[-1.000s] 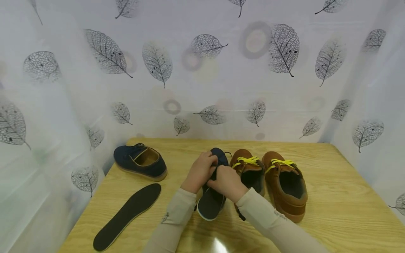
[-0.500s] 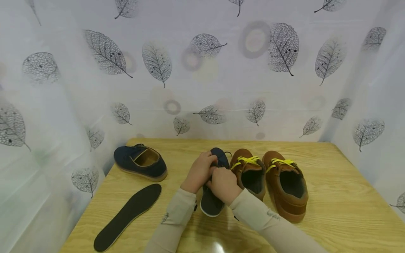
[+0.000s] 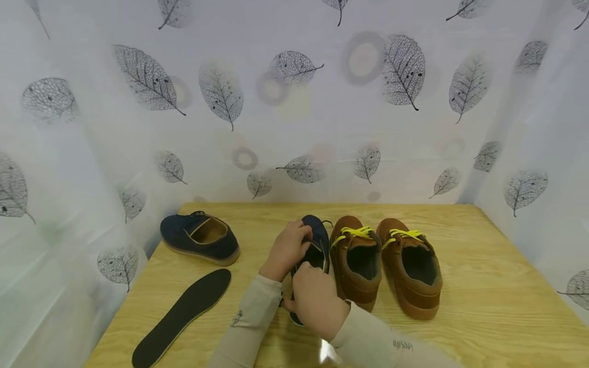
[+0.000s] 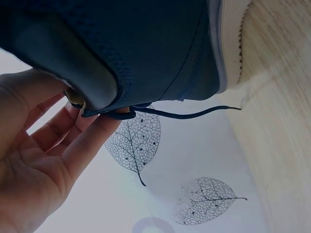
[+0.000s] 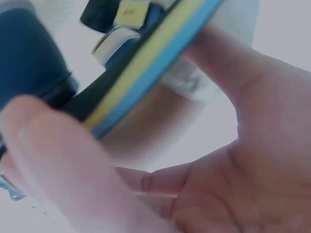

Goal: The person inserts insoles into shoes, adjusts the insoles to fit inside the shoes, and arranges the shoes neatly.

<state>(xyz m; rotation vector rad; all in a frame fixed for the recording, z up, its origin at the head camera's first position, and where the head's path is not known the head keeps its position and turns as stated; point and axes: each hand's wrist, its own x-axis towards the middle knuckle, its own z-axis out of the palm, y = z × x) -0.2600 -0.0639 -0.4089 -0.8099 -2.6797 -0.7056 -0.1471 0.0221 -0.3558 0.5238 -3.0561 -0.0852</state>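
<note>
And there goes our right hand (image 3: 317, 301), pulled back from the middle of the blue shoe (image 3: 314, 225) towards its heel! Half a second ago it covers the opening; now we look straight down into that dark gap. The insole (image 5: 146, 73) shows its yellow and blue layered edge in the right wrist view, and we have our right fingers clamped on it, blurred in that view. From above, the heel end that sticks out plainly in the earlier frame is now mostly hidden under our hand, so we can't tell how much of it sits inside the shoe.

Our left hand (image 3: 287, 250) stays put, fingers and thumb gripping the shoe's upper by the opening, with a lace (image 4: 189, 115) trailing free. The shoe stands near the middle of the table (image 3: 488, 286), toe towards the far edge, just beside the first brown shoe (image 3: 354, 291). Next along, on the right-edge side, we have the second brown shoe (image 3: 418, 296), both with yellow laces (image 3: 357, 232), and neither has moved.

Over by the far left corner, the other blue shoe (image 3: 211, 250) holds its spot. The loose insole (image 3: 184, 312) lies where it was, stretched along the left edge.
</note>
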